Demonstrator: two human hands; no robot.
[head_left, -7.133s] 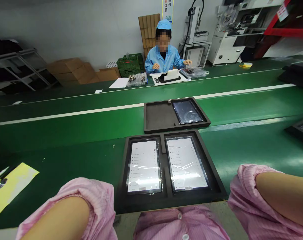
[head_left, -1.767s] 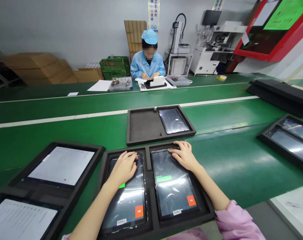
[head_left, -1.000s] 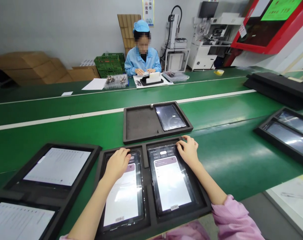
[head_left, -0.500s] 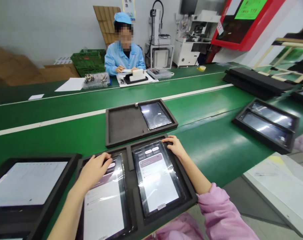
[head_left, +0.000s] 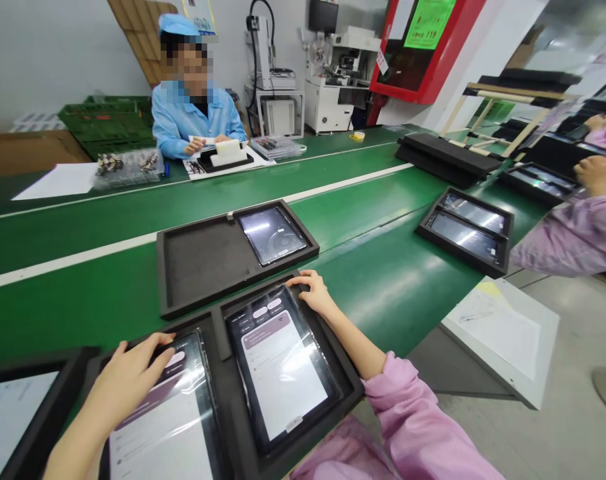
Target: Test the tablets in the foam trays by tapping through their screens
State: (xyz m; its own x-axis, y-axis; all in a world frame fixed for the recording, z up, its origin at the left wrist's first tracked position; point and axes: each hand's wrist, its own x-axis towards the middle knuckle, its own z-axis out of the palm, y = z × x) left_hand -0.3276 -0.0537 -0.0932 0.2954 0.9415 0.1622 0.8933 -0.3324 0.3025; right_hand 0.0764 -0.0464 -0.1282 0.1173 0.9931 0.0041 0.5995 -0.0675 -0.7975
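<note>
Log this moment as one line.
Left hand: over left tablet, upper end | Right hand: at right tablet, far corner | Both tablets: lit, side by side in black tray

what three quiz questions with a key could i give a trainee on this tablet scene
1. Multiple choice: what is the left hand over? A) a cardboard box; B) a lit tablet; C) a paper sheet
2. True or false: a single dark tablet lies in the far tray.
3. Short answer: at which edge of the nearer tray is the right hand?

Key: 1. B; 2. true; 3. the far edge, toward the right corner.
</note>
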